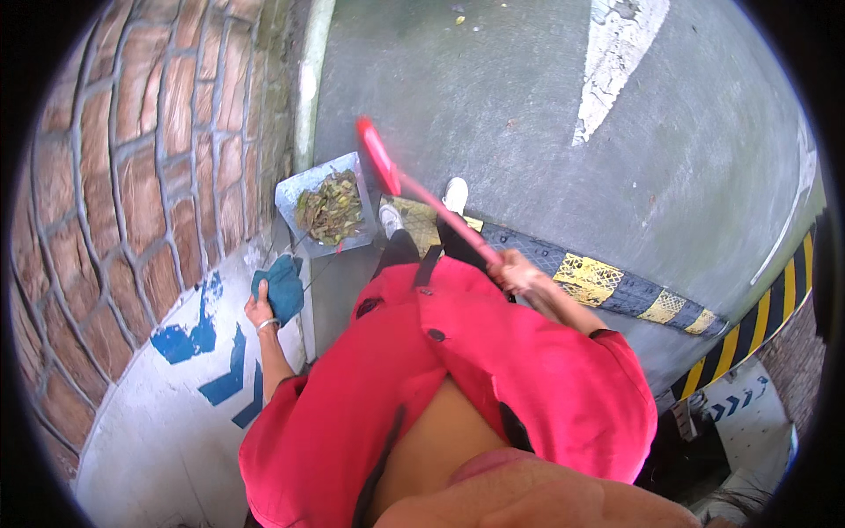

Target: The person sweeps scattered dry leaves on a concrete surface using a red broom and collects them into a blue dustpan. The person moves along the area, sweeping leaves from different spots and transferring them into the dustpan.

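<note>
A red broom [431, 201] slants across in front of me, with my right hand [518, 271] wrapped round its handle. Its red head, blurred, is off the ground or near it, just right of a metal dustpan [287, 195]; I cannot tell which. Dry leaves [332, 209] in brown and yellow-green fill much of the pan. On the left, my left hand [260, 308] is closed on a bunched teal cloth [283, 289]. Thin lines like a wire handle run from the pan toward this cloth, but the joint is hidden.
A brick wall [176, 176] with a white-and-blue painted base [158, 422] rises at the left. A pale pipe [310, 88] runs along it. A black-and-yellow speed bump [607, 286] crosses the grey floor [528, 114] by my feet. A striped kerb [757, 317] lies right.
</note>
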`<move>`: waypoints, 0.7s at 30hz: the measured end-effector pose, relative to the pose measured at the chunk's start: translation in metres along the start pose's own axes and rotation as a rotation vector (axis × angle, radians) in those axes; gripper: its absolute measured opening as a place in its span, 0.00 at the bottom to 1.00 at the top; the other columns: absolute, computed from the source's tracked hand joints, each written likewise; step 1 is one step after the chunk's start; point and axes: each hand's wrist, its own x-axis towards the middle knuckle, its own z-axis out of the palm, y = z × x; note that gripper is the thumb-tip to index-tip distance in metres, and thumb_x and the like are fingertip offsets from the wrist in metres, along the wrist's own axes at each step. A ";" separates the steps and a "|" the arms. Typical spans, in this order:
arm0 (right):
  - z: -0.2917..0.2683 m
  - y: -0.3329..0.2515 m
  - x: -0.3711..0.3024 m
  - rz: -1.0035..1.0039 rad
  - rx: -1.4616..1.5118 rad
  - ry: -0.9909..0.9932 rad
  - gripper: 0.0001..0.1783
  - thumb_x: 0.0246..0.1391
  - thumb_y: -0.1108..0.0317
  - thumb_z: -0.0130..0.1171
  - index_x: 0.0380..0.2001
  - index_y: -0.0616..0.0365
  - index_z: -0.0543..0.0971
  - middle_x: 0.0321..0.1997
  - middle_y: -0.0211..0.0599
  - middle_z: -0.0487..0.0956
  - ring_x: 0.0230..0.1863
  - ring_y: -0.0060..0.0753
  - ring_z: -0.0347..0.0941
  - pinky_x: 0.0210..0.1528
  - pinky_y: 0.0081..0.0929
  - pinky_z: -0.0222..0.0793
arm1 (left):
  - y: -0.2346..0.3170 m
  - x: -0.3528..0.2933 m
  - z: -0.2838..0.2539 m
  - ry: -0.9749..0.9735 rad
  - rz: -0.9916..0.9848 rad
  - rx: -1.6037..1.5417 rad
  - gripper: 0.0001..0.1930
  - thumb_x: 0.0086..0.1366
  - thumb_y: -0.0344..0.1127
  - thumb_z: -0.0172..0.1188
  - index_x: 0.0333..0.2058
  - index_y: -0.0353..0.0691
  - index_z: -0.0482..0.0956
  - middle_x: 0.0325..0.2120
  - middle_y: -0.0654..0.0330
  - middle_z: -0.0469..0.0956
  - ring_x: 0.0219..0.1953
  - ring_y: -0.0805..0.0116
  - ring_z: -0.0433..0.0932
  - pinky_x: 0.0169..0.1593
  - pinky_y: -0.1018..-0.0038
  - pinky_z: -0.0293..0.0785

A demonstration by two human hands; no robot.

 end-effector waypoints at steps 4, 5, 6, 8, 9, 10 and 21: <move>-0.001 0.040 0.027 0.012 -0.002 0.033 0.06 0.48 0.69 0.51 0.25 0.62 0.73 0.12 0.27 0.67 0.10 0.17 0.61 0.09 0.18 0.54 | 0.037 -0.011 0.028 -0.043 0.025 -0.091 0.13 0.54 0.40 0.66 0.30 0.34 0.81 0.26 0.64 0.77 0.27 0.75 0.72 0.36 0.79 0.69; -0.009 0.046 0.025 0.116 0.076 0.017 0.07 0.48 0.69 0.51 0.24 0.62 0.73 0.12 0.27 0.67 0.09 0.17 0.60 0.09 0.18 0.54 | 0.045 -0.013 0.034 -0.082 0.015 -0.150 0.12 0.55 0.39 0.66 0.31 0.34 0.81 0.26 0.64 0.77 0.27 0.75 0.72 0.36 0.79 0.69; -0.023 0.049 0.022 0.111 0.131 0.035 0.07 0.49 0.68 0.51 0.25 0.62 0.73 0.13 0.27 0.68 0.09 0.17 0.60 0.09 0.18 0.55 | 0.052 -0.010 0.045 -0.084 0.042 -0.107 0.12 0.55 0.39 0.66 0.31 0.35 0.81 0.26 0.64 0.78 0.27 0.75 0.72 0.35 0.78 0.69; -0.051 0.045 0.012 -0.088 0.224 0.096 0.08 0.50 0.68 0.49 0.28 0.62 0.73 0.14 0.27 0.68 0.09 0.16 0.59 0.09 0.19 0.53 | 0.064 -0.002 0.065 -0.100 0.089 -0.082 0.12 0.54 0.39 0.66 0.31 0.35 0.81 0.26 0.64 0.78 0.27 0.75 0.72 0.35 0.78 0.70; -0.067 0.035 0.007 -0.129 0.223 0.169 0.09 0.50 0.67 0.49 0.29 0.62 0.73 0.14 0.27 0.68 0.09 0.16 0.59 0.09 0.19 0.53 | 0.072 0.004 0.078 -0.106 0.092 -0.081 0.12 0.54 0.39 0.67 0.30 0.35 0.81 0.25 0.64 0.78 0.26 0.76 0.72 0.34 0.78 0.69; -0.076 0.031 0.003 -0.238 0.147 0.250 0.09 0.50 0.67 0.47 0.31 0.62 0.71 0.14 0.27 0.67 0.09 0.18 0.59 0.09 0.21 0.54 | 0.077 0.010 0.092 -0.113 0.119 -0.095 0.11 0.54 0.39 0.67 0.29 0.36 0.81 0.25 0.65 0.77 0.25 0.76 0.71 0.34 0.78 0.69; -0.047 0.025 -0.098 -0.239 0.783 0.473 0.06 0.55 0.73 0.44 0.36 0.53 0.62 0.12 0.24 0.57 0.05 0.20 0.52 0.05 0.22 0.48 | 0.164 0.078 0.209 -0.239 0.467 0.406 0.24 0.51 0.50 0.67 0.26 0.28 0.79 0.20 0.57 0.78 0.23 0.72 0.71 0.33 0.73 0.68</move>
